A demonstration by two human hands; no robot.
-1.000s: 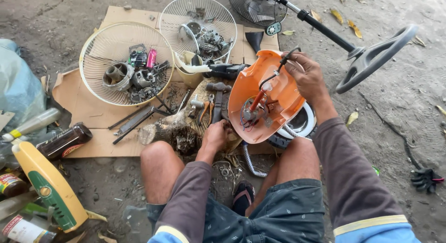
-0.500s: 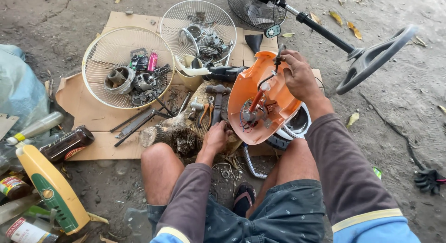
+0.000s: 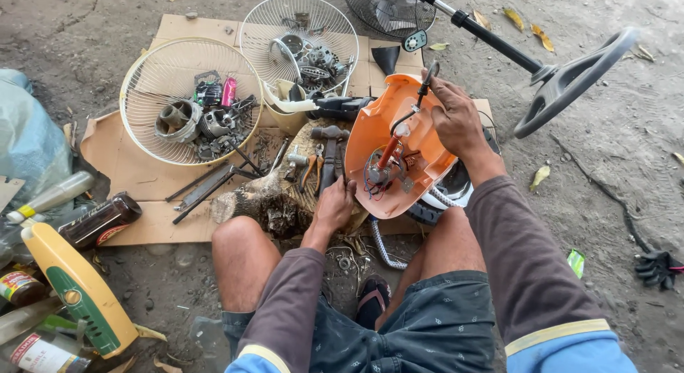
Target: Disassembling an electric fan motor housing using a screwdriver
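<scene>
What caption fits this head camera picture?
Right hand pokes a screwdriver into an orange cover; left hand steadies it.

We see a bright orange plastic shell [image 3: 399, 141] with a red-handled tool [image 3: 388, 151] and blue wires [image 3: 370, 184] inside it. Two white wire fan guards [image 3: 142, 74] lie on the tan cardboard sheet [image 3: 142, 177] — one holds grey metal parts [image 3: 178, 120] and a small pink piece [image 3: 229, 91]. We note a yellow plastic bottle with a green panel [image 3: 78, 291], a dark brown glass bottle [image 3: 100, 220] and a black steering-wheel-shaped ring [image 3: 573, 77]. Our sleeves [image 3: 513, 252] are brownish grey, cuffed in yellow and blue — the shorts [image 3: 413, 327] are dark blue with a small pale print.
</scene>
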